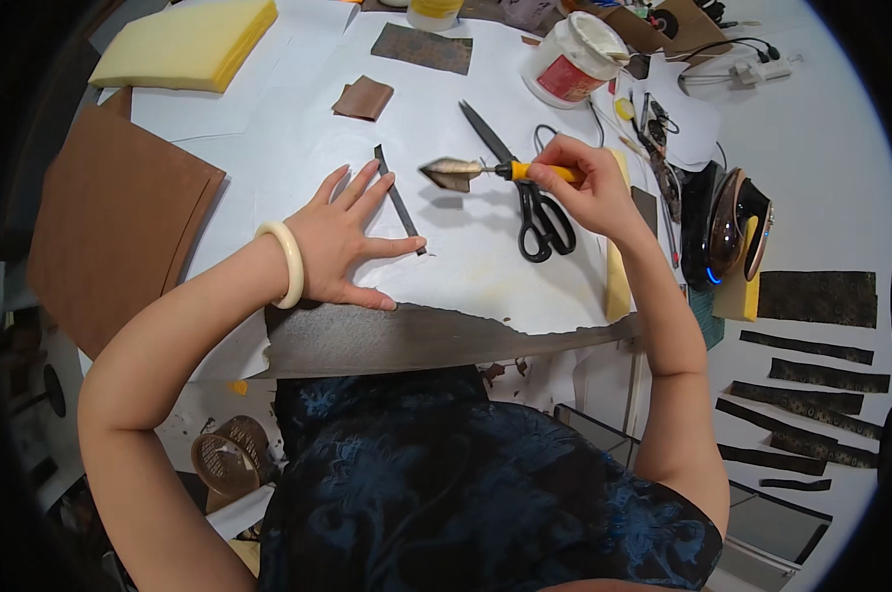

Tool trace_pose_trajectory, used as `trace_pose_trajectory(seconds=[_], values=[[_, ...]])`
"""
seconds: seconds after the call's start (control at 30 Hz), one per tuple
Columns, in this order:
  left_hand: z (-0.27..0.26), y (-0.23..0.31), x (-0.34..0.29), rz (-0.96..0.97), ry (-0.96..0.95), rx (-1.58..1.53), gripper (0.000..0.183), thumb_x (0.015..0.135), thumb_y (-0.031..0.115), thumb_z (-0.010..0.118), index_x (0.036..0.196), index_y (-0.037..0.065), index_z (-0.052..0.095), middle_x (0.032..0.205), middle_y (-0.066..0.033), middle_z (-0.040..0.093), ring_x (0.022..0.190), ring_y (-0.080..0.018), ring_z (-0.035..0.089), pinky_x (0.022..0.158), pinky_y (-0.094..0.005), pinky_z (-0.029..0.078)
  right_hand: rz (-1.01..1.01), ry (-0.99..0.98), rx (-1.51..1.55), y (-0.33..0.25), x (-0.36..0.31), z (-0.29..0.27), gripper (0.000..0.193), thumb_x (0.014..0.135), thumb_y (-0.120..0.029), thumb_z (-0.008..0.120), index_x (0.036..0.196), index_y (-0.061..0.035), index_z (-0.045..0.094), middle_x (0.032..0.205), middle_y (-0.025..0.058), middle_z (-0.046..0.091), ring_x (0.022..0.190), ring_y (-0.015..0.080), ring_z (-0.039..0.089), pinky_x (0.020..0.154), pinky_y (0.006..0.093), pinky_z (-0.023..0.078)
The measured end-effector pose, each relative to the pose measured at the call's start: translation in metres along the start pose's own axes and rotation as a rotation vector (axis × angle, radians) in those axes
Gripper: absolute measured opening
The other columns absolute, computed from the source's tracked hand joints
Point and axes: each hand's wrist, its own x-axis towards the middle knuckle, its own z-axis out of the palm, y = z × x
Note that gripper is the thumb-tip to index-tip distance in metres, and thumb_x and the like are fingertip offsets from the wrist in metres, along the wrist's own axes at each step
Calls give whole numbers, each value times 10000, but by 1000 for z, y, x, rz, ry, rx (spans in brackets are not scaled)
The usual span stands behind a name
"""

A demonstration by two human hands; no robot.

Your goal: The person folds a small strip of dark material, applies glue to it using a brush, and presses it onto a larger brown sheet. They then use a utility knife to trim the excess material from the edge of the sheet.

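Observation:
My left hand (344, 242) lies flat with its fingers spread on the white paper (466, 281). Its fingertips touch a narrow dark strip (400, 205) and press it at both its upper and lower parts. Between thumb and fingers, my right hand (594, 187) grips the yellow handle of a small trowel-shaped tool (454, 174). The pointed metal head faces left and hangs above the paper, apart from the strip. Beneath the right hand lie black-handled scissors (533, 212), their dark blade pointing away to the upper left.
Brown sheets (120, 217) and a yellow foam block (185, 44) lie at left. Beyond my hands are a folded brown piece (364, 99), a dark patterned piece (422, 49) and an open white tub (574, 61). A clothes iron (737, 227) stands at right, near several dark strips (806, 345).

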Motion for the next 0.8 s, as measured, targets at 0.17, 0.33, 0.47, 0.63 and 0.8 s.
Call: trace_pose_trajectory(seconds=[0.17,0.33,0.47,0.63,0.8], values=[[0,0,2,-12,-21,19,844,844,890,509,1553,431,504,1646,-392,230,1579,-545,101,1234,-675,146,-215,-61,-323,-15,26,16,245,922,-281,776,862,-54,703,642,101,656,539,284,595,533,353,444],[2,-1,4,-13,-24,31,845,847,892,501,1559,436,492,1644,-396,228,1576,-553,102,1232,-679,147,-267,-104,-369,-8,43,22,225,929,-279,764,862,-70,715,651,91,677,549,290,616,548,363,464],[3,-1,4,-11,-22,35,853,843,896,502,1565,444,479,1645,-398,222,1575,-554,103,1232,-679,147,-264,-116,-369,-6,50,25,218,938,-279,752,868,-76,722,653,88,681,548,279,621,559,363,471],[2,-1,4,-16,-31,34,857,839,896,510,1571,453,466,1647,-397,218,1576,-553,105,1236,-674,142,-247,-169,-366,-3,53,25,221,943,-277,746,867,-71,716,660,86,691,560,273,633,562,358,473],[2,-1,3,-13,-27,39,856,840,893,512,1573,453,462,1650,-393,215,1577,-549,107,1239,-671,137,-210,-225,-374,-9,48,22,214,935,-255,756,858,-62,705,663,94,694,573,280,643,568,356,479]])
